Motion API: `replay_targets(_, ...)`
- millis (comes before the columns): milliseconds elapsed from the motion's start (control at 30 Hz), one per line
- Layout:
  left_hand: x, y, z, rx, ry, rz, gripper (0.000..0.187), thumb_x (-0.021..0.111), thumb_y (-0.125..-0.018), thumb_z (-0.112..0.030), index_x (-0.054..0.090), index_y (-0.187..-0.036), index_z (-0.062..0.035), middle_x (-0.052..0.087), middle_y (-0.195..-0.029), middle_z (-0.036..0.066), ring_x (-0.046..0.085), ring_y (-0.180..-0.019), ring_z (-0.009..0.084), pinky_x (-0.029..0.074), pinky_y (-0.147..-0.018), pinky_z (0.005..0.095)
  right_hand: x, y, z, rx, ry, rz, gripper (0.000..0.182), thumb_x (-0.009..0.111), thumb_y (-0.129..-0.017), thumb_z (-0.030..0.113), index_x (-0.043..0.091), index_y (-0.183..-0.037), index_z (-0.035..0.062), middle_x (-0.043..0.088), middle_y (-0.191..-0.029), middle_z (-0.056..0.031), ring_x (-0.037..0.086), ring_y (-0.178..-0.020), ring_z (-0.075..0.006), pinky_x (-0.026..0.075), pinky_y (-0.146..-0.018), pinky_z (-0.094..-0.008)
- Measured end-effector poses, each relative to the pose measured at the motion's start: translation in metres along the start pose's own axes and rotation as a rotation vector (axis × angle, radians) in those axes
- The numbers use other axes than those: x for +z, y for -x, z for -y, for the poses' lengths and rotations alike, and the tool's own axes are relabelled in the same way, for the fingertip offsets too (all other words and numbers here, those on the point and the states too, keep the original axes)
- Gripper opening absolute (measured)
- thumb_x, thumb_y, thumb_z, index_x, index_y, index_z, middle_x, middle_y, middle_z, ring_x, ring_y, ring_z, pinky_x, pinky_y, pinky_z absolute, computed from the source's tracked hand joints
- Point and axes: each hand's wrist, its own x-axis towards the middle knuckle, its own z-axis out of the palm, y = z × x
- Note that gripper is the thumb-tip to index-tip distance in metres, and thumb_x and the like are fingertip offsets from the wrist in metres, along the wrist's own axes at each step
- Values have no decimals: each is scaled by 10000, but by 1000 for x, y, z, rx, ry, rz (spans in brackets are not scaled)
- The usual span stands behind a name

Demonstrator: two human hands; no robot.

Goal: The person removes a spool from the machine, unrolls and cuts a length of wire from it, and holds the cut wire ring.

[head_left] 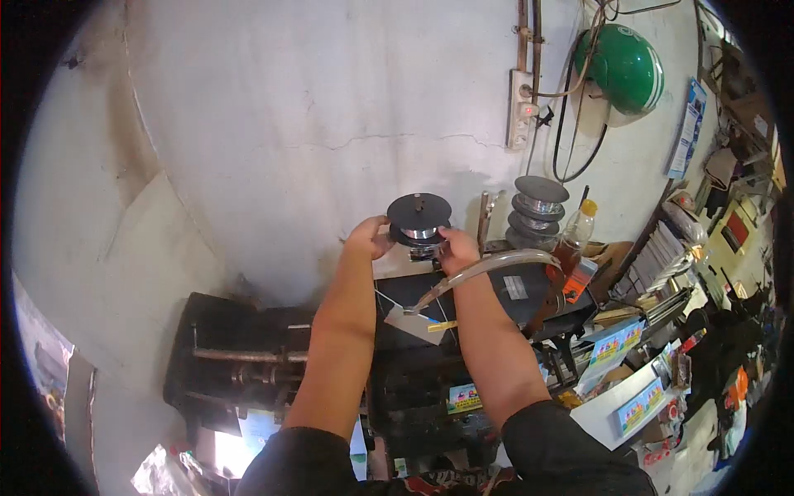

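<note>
A black spool wound with silvery wire [419, 212] is upright at the back of a black machine [248, 326], a short spindle end showing through its top disc. My left hand [372, 237] closes on the spool's left side, its fingertips partly hidden behind the rim. From the right, my right hand [457, 250] grips the lower disc, thumb near the wire. Under the spool is a small metal part [423, 255], mostly covered. A clear curved tube [488, 269] arches over my right forearm, and a greyish card [413, 324] lies on the machine between my arms.
Stacked wire spools [539, 211] stand right of my hands, beside a yellow-capped bottle [577, 231] and an orange box [581, 279]. A power strip [519, 107] and green helmet [630, 70] hang on the wall. Printed sheets [612, 355] and clutter fill the right side.
</note>
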Motion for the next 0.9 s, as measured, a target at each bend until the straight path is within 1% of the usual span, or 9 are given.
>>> replay_targets(200, -16, -26, -6, 48, -31, -8, 141, 570, -838, -38, 480, -927, 24, 562, -829, 138, 571, -647, 194, 470, -506, 220, -3, -16, -6, -169, -116, -66, 108, 606, -855, 115, 555, -938, 68, 494, -834, -50, 469, -720, -163, 424, -616, -319)
replay_targets(333, -22, -38, -14, -39, -18, 9, 113, 537, -813, 46, 522, -925, 44, 558, -917, 143, 579, -730, 243, 531, -698, 292, -44, -98, -30, -535, 474, -109, 117, 601, -848, 95, 560, -951, 58, 506, -825, -49, 479, -701, -163, 431, -622, -320)
replay_targets(400, -10, -15, -9, 73, -129, 20, 276, 543, -797, 63, 487, -1067, 82, 565, -904, 143, 580, -731, 223, 510, -635, 273, -29, -89, -31, -391, 601, -272, 151, 601, -845, 89, 571, -988, 51, 537, -850, -55, 506, -717, -171, 444, -630, -328)
replay_targets(500, 7, 9, -3, 361, -332, -190, 653, 556, -768, 95, 292, -1365, 56, 578, -921, 140, 574, -742, 187, 466, -564, 255, -26, -94, -37, -893, 539, -477, 329, 629, -823, 94, 553, -1139, 47, 599, -943, -90, 573, -790, -205, 479, -679, -359)
replay_targets(600, 4, 6, -2, 456, -421, -151, 897, 567, -748, 115, 85, -1481, -74, 583, -953, 142, 564, -726, 177, 449, -546, 265, -21, -76, -27, -750, 390, -303, 525, 657, -782, 79, 473, -1272, 31, 616, -1070, -147, 609, -927, -243, 486, -780, -381)
replay_targets(667, 5, 8, -3, 476, -466, -136, 898, 565, -747, 115, 105, -1484, -110, 582, -961, 144, 560, -711, 178, 456, -553, 270, 19, -2, -1, -677, 833, -579, 549, 681, -749, 83, 477, -1253, 5, 643, -1005, -150, 621, -930, -237, 483, -798, -362)
replay_targets(767, 10, 23, 1, 484, -526, -141, 903, 559, -745, 115, 114, -1488, -139, 576, -956, 142, 553, -685, 176, 460, -547, 270, -1, -51, -21, -814, 778, -647, 445, 672, -748, 83, 541, -1161, -19, 664, -921, -144, 630, -934, -259, 491, -777, -346)
replay_targets(833, 16, 27, -5, 491, -536, -152, 904, 553, -745, 115, 103, -1489, -132, 572, -943, 139, 551, -674, 173, 456, -533, 265, -6, -60, -15, -808, 885, -572, 427, 662, -754, 90, 546, -1150, -21, 661, -927, -154, 627, -941, -270, 490, -783, -350)
replay_targets(900, 12, 30, -8, 316, -523, -156, 928, 553, -736, 114, 64, -1490, -120, 556, -940, 131, 552, -691, 168, 470, -541, 269, -9, -42, -1, -692, 1505, -388, 394, 642, -767, 105, 555, -1128, -24, 656, -938, -176, 620, -954, -294, 489, -796, -357)
